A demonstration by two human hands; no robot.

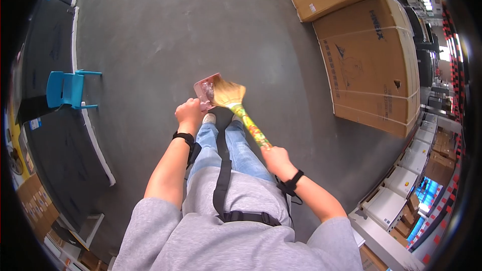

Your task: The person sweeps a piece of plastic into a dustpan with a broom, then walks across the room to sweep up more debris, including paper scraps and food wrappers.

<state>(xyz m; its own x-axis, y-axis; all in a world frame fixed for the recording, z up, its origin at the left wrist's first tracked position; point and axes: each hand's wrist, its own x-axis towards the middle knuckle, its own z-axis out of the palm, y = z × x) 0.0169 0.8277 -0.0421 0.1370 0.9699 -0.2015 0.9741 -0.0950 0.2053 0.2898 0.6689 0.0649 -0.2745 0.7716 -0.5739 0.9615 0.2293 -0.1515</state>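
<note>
My left hand point(189, 113) is closed on the handle end of a pink dustpan point(200, 88), which is tilted in front of my feet. Some shiny, light-coloured bits point(208, 88) show in the pan. In my right hand point(277, 162) is the handle of a short broom point(251, 128), wrapped in a yellow, green and red pattern. Its straw-coloured bristles point(229, 92) fan out to the left and overlap the pan's right side.
Bare grey floor point(201, 25) stretches ahead. Large cardboard boxes point(369, 65) stand on the right, with white boxed units point(384, 208) behind them. To the left are a blue chair point(65, 90) and dark panels point(65, 155) with white edging.
</note>
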